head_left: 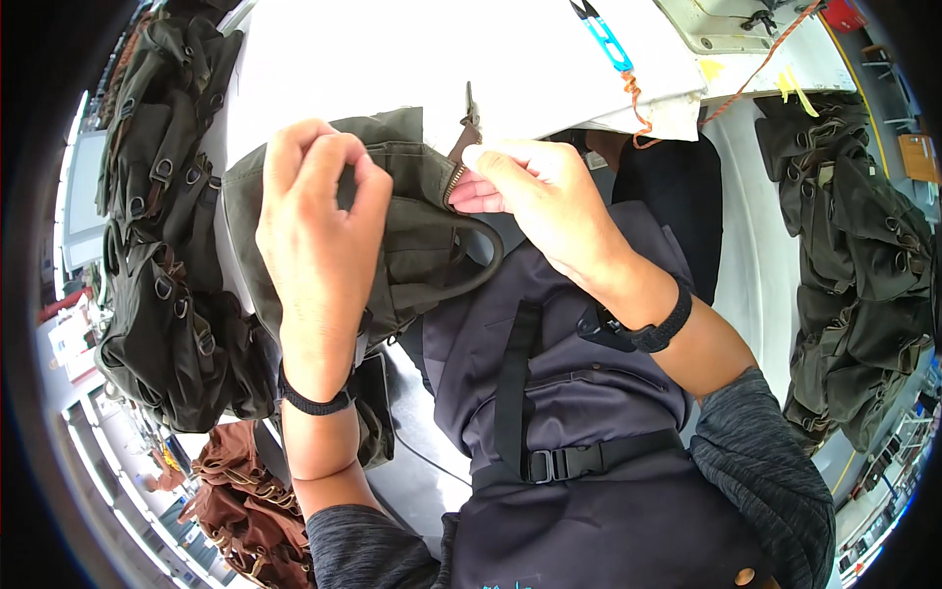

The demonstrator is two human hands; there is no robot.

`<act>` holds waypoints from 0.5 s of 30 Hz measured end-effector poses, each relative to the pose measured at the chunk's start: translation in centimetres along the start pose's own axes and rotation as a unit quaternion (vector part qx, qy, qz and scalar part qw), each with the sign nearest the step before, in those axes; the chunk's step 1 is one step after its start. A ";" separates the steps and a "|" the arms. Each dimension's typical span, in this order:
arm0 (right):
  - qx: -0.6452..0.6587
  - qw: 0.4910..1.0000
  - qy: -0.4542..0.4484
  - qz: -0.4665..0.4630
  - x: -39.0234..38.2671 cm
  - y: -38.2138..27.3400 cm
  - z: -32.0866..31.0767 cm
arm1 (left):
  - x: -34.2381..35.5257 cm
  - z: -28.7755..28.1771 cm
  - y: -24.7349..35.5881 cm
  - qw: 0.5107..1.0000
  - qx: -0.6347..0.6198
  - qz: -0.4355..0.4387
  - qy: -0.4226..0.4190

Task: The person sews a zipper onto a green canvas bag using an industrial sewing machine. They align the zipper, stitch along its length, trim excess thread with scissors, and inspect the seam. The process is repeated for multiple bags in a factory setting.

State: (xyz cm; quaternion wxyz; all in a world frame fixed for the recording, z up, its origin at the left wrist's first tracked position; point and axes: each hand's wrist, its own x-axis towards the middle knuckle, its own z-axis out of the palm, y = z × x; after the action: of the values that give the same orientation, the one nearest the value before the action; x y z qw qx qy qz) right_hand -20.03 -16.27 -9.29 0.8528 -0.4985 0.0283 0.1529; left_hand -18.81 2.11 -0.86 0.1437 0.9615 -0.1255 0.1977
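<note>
The bag [392, 226] is dull olive green, with a brass-coloured zip [454, 182] and a brown pull tab [465, 137]. The bench [392, 59] is plain white. The snips [601, 34] have bright blue handles, tied to an orange cord [746, 79]. Both wristbands [659, 329] are black. The apron [589, 432] is dark navy with black straps and a black buckle [549, 463]. The sleeves [765, 471] are mottled charcoal grey. Piled bags on the left [162, 245] and right [854, 255] are dark olive with metal rings; the lower-left heap [240, 501] is reddish brown.
</note>
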 end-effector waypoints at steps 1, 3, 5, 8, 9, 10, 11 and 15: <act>0.003 1.000 0.001 -0.002 0.0 0.1 0.0 | 0.0 0.2 -1.1 0.999 -0.012 0.032 0.022; 0.005 1.000 0.001 -0.001 0.0 0.2 0.1 | -0.3 0.0 -0.8 0.989 -0.137 -0.048 -0.033; 0.004 1.000 -0.001 0.005 0.1 0.0 0.2 | -0.9 0.0 -0.9 0.952 -0.274 -0.110 -0.081; 0.028 0.999 0.013 -0.011 0.2 0.4 0.3 | -0.8 -0.1 -0.1 0.819 -0.527 -0.179 -0.144; 0.029 0.999 0.012 -0.008 0.2 0.4 0.4 | -0.6 0.1 0.2 0.763 -0.586 -0.222 -0.159; 0.031 0.999 0.011 -0.004 0.1 0.3 0.5 | -0.6 0.3 -0.2 0.758 -0.588 -0.215 -0.184; 0.033 0.999 0.010 -0.001 0.0 0.2 0.6 | -0.7 0.7 -0.9 0.752 -0.590 -0.208 -0.209; -0.059 0.995 0.019 -0.075 -0.3 0.5 0.6 | -0.8 0.4 -0.8 0.935 -0.297 -0.071 -0.177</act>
State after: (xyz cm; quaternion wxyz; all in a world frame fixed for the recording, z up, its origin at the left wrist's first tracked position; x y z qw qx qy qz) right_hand -20.54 -15.61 -9.30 0.8304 -0.5514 -0.0017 0.0800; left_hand -19.13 2.83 -1.67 0.4120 0.9008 -0.1334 -0.0331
